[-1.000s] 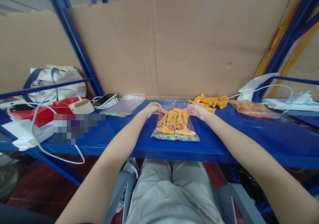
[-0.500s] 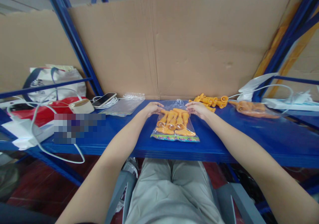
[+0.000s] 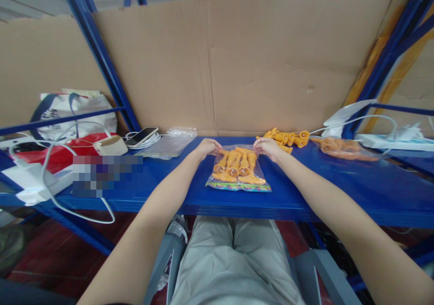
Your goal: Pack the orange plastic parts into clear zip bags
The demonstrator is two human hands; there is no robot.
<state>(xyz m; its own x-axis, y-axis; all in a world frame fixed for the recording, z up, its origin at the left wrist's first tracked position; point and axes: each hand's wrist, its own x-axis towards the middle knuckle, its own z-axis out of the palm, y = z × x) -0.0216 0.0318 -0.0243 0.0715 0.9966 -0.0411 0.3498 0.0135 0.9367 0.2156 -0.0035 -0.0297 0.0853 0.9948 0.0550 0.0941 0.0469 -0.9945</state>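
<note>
Two hands pinching one bag

Both the left hand [image 3: 208, 147] and the right hand [image 3: 267, 148] are gripping the far corners of the clear bag [image 3: 239, 183], fingers pinching together on the film. This bag, holding orange parts [image 3: 237, 162], is lying flat on the blue counter [image 3: 339, 183] at frame centre. Loose orange pieces [image 3: 288, 137] are sitting just to its upper right.

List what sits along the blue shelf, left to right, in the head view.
tote bag → empty clear bags → bag of orange parts → loose orange parts → second filled bag → white power strip
</note>
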